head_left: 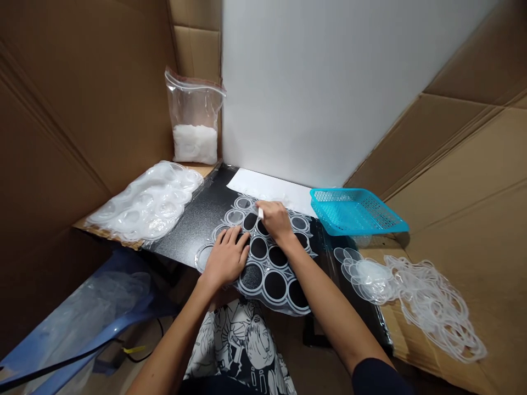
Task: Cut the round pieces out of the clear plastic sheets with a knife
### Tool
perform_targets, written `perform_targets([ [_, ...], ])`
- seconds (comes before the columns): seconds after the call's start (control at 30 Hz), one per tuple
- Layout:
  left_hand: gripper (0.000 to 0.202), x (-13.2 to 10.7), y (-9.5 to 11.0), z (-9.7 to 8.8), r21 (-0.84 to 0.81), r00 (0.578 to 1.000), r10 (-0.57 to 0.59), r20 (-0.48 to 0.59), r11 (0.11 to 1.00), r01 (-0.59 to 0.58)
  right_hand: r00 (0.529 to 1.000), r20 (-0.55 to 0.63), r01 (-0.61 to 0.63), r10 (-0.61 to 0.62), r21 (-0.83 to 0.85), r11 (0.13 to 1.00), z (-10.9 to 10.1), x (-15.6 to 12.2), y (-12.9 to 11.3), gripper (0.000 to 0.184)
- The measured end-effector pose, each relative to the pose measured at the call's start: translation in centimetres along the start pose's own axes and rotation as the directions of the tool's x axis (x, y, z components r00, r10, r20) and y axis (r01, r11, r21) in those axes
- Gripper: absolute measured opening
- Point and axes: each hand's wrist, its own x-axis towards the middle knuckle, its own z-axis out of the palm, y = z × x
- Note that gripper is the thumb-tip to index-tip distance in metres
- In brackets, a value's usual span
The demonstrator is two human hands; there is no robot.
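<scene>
A clear plastic sheet patterned with rows of pale-rimmed circles (267, 270) lies on a speckled black tabletop (193, 219), at its near edge. On the sheet's left part, the left hand (225, 257) rests palm down, fingers spread. Over its far middle, the right hand (275, 218) is closed, pinching a small white piece (261, 213). Just beyond the sheet is a white paper strip (267, 182). To its right are a turquoise plastic mesh basket (349, 226), thin clear discs (370, 278) and a tangle of translucent rings (440, 312). Left of it is a glossy whitish stack of circle-patterned plastic (144, 203); farther beyond, a clear zip bag with white contents (195, 144) stands upright.
</scene>
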Motion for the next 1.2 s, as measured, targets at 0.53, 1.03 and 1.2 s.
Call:
perform_targets([
  [0.53, 0.035, -0.3, -0.2, -0.4, -0.186, 0.998, -0.01, -0.062, 0.983, -0.002, 0.985, 0.163, -0.153, 0.061, 0.648, 0.746, 4.0, 1.5, -1.8, 0.026],
  [1.03, 0.035, -0.1, -0.3, -0.3, -0.143, 0.998, 0.007, -0.058, 0.99, -0.015, 0.996, 0.045, 0.043, -0.079, 0.527, 0.849, 4.7, 0.7, -2.3, 0.022],
  [1.2, 0.033, 0.0, -0.6, -0.3, -0.15, 0.999, 0.024, -0.042, 0.988, -0.03, 0.97, 0.087, 0.212, -0.228, 0.163, 0.964, 4.2, 0.9, -3.0, 0.029],
])
